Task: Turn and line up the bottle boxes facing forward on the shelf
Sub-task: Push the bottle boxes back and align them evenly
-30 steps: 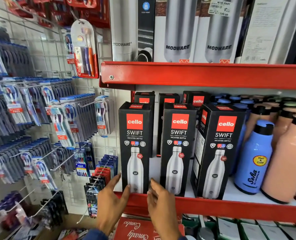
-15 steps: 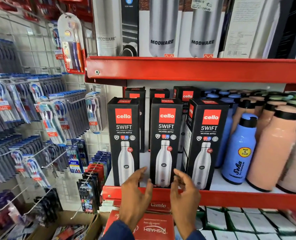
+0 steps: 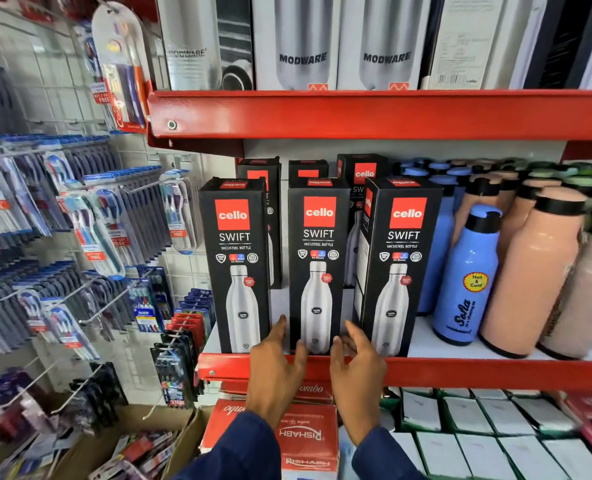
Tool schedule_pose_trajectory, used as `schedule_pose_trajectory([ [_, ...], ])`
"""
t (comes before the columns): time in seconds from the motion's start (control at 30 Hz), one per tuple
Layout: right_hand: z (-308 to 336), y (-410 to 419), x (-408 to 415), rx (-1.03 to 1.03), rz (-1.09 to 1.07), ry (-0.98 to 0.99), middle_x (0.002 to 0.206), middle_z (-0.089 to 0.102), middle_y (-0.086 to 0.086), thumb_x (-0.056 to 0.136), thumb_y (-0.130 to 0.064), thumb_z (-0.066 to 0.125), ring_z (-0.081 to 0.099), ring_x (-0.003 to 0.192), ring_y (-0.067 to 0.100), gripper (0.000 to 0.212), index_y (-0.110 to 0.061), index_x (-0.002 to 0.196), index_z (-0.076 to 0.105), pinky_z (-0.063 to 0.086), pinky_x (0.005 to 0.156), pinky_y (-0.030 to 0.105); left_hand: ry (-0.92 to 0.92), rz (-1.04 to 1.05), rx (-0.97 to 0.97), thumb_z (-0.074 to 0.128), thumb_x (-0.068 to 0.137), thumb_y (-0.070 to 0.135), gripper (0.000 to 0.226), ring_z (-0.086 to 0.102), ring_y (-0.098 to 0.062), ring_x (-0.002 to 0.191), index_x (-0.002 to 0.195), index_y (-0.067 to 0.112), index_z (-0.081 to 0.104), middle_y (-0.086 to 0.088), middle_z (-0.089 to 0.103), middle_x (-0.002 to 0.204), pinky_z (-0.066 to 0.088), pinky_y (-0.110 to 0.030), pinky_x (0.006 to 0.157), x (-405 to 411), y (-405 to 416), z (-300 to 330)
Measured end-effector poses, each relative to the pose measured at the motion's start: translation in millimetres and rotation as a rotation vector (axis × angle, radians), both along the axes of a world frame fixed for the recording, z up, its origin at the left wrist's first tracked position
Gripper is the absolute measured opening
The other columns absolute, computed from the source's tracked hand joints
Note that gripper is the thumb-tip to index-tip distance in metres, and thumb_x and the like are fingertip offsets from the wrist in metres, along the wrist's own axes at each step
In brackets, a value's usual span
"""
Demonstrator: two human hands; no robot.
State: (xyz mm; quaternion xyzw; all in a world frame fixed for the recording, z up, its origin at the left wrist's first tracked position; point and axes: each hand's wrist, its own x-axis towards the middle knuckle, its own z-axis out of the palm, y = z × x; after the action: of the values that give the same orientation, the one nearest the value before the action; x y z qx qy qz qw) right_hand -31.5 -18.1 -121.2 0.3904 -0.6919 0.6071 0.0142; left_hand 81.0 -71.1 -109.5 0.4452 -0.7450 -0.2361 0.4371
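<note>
Three black Cello Swift bottle boxes stand in the front row on the red shelf. The middle box sits at the 12 o'clock position of both hands. The left hand is open, with fingertips at the box's lower left edge; the right hand is open, with fingers spread at its lower right edge. Neither hand clasps the box. Judged step: squaring the middle box, which already faces forward. The right box, at 3 o'clock of the middle one, stands slightly turned, showing its left side panel. The left box, at 9 o'clock, faces forward. The next move probably calls for rotating the right box until its front is flush with the row.
</note>
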Motion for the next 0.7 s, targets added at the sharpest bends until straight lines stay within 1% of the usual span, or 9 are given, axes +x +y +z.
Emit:
schedule_pose_trajectory([
  [0.07,1,-1,0,0.035,0.025,0.003,0.11,0.074,0.008,0.089,-0.016,0.065,0.071,0.097,0.016,0.039,-0.012,0.128,0.06,0.059,0.086,0.035,0.021,-0.002,0.008,0.063,0.09,0.025,0.053,0.068,-0.021,0.11,0.138,0.008,0.05,-0.012,0.07,0.123,0.047,-0.017,0.09,-2,-1,0],
  [0.2,5,0,-4,0.06,0.077,-0.004,0.111,0.074,0.007,0.091,-0.013,0.063,0.069,0.097,0.01,0.038,-0.012,0.128,0.06,0.053,0.085,0.02,0.05,0.011,0.022,0.064,0.091,0.023,0.048,0.068,-0.018,0.109,0.136,0.009,0.053,-0.01,0.071,0.121,0.042,-0.011,0.086,-3,-2,0],
  [0.27,5,1,-6,0.068,0.093,-0.001,0.113,0.073,0.007,0.091,-0.012,0.063,0.069,0.099,0.009,0.037,-0.011,0.128,0.06,0.051,0.085,0.016,0.055,0.021,0.02,0.064,0.092,0.024,0.047,0.068,-0.016,0.108,0.135,0.009,0.055,-0.009,0.071,0.12,0.041,-0.008,0.085,-2,-1,-1],
  [0.37,3,2,-8,0.077,0.1,0.016,0.113,0.073,0.005,0.091,-0.013,0.064,0.069,0.097,0.008,0.036,-0.012,0.126,0.062,0.05,0.084,0.013,0.073,0.034,0.025,0.065,0.091,0.026,0.046,0.066,-0.008,0.101,0.133,0.009,0.057,-0.008,0.073,0.117,0.036,0.007,0.076,0,-1,-2],
  [0.4,3,3,-9,0.08,0.1,0.021,0.111,0.074,0.005,0.09,-0.013,0.064,0.069,0.096,0.007,0.035,-0.012,0.125,0.062,0.05,0.083,0.013,0.081,0.035,0.028,0.066,0.091,0.027,0.046,0.063,-0.004,0.098,0.132,0.009,0.057,-0.008,0.073,0.116,0.034,0.01,0.073,1,0,-2],
  [0.47,3,3,-11,0.072,0.102,0.031,0.108,0.075,0.004,0.09,-0.013,0.065,0.069,0.092,0.006,0.034,-0.012,0.123,0.063,0.055,0.082,0.017,0.089,0.035,0.028,0.066,0.091,0.027,0.044,0.059,0.001,0.095,0.13,0.009,0.059,-0.007,0.073,0.115,0.032,0.012,0.071,2,0,-2],
  [0.57,3,4,-13,0.063,0.101,0.031,0.105,0.076,0.004,0.088,-0.012,0.066,0.07,0.088,0.006,0.032,-0.012,0.12,0.066,0.06,0.081,0.026,0.073,0.039,0.014,0.065,0.091,0.025,0.04,0.058,0.001,0.094,0.128,0.008,0.061,-0.007,0.074,0.114,0.033,0.013,0.07,2,2,-1],
  [0.7,2,5,-16,0.056,0.123,0.017,0.104,0.076,0.003,0.088,-0.012,0.067,0.071,0.086,0.004,0.03,-0.012,0.118,0.067,0.061,0.08,0.028,0.059,0.059,0.007,0.067,0.09,0.021,0.036,0.059,0.0,0.091,0.123,0.006,0.065,-0.009,0.075,0.111,0.033,0.013,0.07,4,1,-1],
])
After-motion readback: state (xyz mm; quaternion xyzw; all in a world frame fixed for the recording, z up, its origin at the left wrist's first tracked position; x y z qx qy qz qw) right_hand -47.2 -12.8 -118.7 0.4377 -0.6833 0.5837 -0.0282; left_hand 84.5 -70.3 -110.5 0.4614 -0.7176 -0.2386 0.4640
